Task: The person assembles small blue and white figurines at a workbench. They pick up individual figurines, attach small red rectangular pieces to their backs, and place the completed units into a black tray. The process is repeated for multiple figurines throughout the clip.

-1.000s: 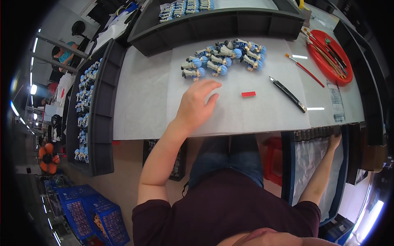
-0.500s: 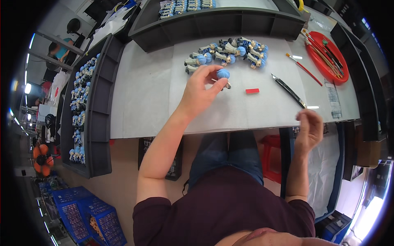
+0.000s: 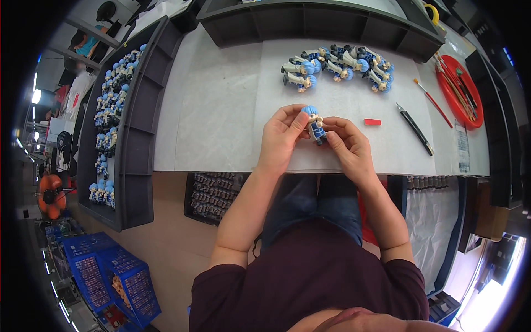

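A small blue-haired figurine sits between both hands just above the near edge of the white table, its blue head pointing away from the person and its dark body toward them. The left hand is curled partway closed, its thumb and forefinger pinching the figurine's head end from the left side. The right hand is likewise half closed, its fingertips pressed against the figurine's body from the right, so the toy is held jointly and lifted slightly off the table surface. Just beyond the hands, farther up the table, lies a cluster of similar figurines with blue heads and pale bodies, well apart from the fingers. To the right of the right hand, near it, a small red rectangular piece lies flat, and beyond that a black craft knife lies at a slant. Farther right still a thin red-handled brush rests on the table, and past it a round red tray holds more brushes. Far to the left of the left hand, a long dark tray runs along the table's side, filled with rows of standing figurines. Below the hands, under the table edge, a dark box of small parts is visible beside the person's knees.
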Demonstrator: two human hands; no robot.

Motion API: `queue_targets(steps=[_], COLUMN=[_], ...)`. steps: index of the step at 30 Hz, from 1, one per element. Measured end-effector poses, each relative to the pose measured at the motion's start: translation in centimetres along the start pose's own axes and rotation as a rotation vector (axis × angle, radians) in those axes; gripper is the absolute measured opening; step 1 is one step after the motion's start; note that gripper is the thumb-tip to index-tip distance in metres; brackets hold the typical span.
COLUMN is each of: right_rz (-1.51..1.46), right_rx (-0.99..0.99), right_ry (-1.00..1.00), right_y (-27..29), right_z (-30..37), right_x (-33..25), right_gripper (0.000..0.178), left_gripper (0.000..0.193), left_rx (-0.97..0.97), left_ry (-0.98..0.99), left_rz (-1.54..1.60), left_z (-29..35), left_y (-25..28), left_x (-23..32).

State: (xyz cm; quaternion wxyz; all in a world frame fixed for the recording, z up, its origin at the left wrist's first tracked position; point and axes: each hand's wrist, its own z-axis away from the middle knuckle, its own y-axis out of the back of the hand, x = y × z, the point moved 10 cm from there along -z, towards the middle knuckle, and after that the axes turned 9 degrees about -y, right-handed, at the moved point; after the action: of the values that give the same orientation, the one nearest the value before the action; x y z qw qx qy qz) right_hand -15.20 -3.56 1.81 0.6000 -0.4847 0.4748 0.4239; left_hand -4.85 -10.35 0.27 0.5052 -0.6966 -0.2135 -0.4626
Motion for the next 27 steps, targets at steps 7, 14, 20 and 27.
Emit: queue_targets(steps=[7,14,20,27], right_rz=[0.052,0.009,0.033,0.067], right_rx=[0.022,0.038,0.052,0.004], right_ry=[0.039,0.023,0.05,-0.008], right_y=[-0.04,0.22,0.24,-0.34], right_z=[0.46,0.63,0.76,0.62], right_x=[-0.21,-0.08,-0.46,-0.24], right_gripper=[0.037,0.043,0.042,0.041], left_gripper=[0.031,0.032,0.033,0.034], left_rx=[-0.046,-0.093,-0.067,-0.047], left_ry=[0.025,0.051,0.058,0.018], left_rz=[0.033,0.043,0.046,0.038], left_z=[0.09,0.2,0.27,0.2], left_y=[-0.14,-0.37,-0.43,-0.3], left_x=[-0.29,-0.28,-0.1,0.02])
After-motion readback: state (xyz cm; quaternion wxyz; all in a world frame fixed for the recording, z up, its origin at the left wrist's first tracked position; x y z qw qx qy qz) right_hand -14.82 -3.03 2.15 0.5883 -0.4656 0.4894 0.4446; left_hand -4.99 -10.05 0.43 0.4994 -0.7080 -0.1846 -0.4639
